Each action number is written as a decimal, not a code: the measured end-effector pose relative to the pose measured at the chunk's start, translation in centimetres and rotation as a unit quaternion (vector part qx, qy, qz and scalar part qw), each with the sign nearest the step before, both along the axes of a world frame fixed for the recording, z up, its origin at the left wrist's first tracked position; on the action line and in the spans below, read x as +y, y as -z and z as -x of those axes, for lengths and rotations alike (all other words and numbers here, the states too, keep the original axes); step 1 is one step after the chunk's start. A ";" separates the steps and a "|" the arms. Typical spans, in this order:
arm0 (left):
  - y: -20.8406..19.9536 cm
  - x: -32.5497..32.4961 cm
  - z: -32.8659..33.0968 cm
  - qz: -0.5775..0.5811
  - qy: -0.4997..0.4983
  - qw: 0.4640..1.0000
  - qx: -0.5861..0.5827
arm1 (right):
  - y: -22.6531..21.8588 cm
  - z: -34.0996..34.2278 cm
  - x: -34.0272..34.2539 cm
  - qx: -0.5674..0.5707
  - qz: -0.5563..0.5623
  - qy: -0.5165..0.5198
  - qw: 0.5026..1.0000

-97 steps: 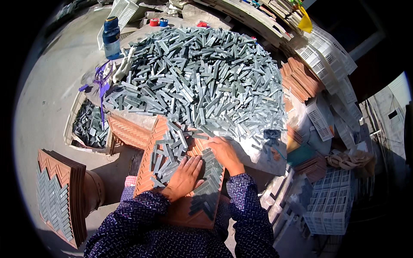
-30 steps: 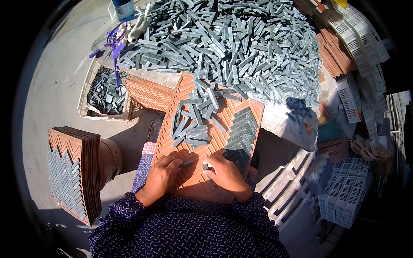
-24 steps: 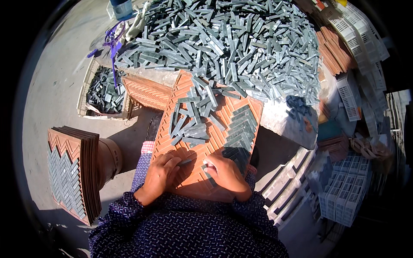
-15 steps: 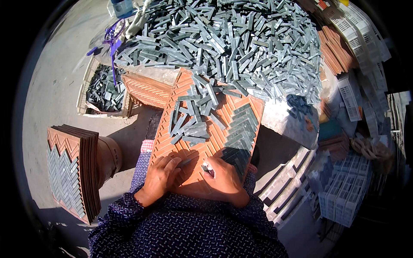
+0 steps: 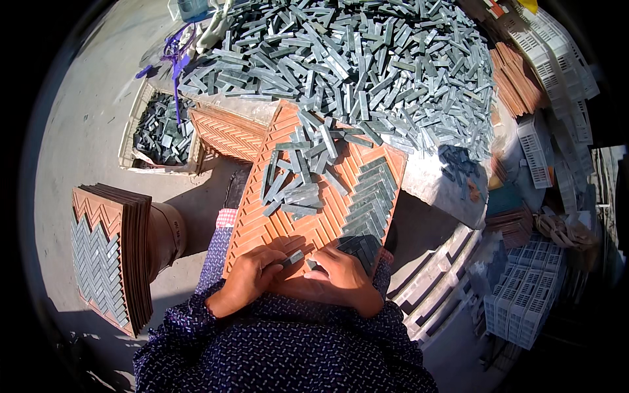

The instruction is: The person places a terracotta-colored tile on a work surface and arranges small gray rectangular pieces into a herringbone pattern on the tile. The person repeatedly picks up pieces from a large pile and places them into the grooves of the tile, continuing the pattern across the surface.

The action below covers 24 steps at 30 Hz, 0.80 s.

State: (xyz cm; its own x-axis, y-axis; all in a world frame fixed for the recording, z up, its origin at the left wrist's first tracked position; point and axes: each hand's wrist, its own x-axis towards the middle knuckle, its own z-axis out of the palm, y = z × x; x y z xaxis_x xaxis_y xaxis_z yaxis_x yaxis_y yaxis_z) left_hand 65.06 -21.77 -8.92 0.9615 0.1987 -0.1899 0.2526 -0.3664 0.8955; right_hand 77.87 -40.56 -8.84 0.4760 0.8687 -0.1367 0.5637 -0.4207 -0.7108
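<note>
An orange herringbone-grooved tray (image 5: 252, 226) lies across my lap, tilted toward me. Dark green-grey stone strips (image 5: 371, 200) fill the grooves along its right side in a zigzag. A loose heap of similar strips (image 5: 301, 167) rests on its upper middle. Over the near edge, my left hand (image 5: 247, 278) pinches one stone strip (image 5: 293, 258) between thumb and fingers. My right hand (image 5: 344, 278) is closed just right of it, its fingers around a small dark strip (image 5: 313, 264) that is mostly hidden, close to the filled rows.
A large pile of stone strips (image 5: 367, 59) covers the table ahead. Left are a crate of dark pieces (image 5: 124, 141) and a stack of trays (image 5: 134, 255), the front one filled. White plastic baskets (image 5: 524, 295) and more orange trays (image 5: 517, 78) stand right.
My left hand has turned, so the strip in its fingers now shows more plainly. My right hand's fingers have tipped downward over the tray. The view has shifted slightly.
</note>
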 end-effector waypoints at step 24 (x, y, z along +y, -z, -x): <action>-0.3 -3.4 -5.7 -0.225 0.036 0.967 -0.116 | -1.5 -3.0 -5.1 -0.038 -0.185 0.187 0.964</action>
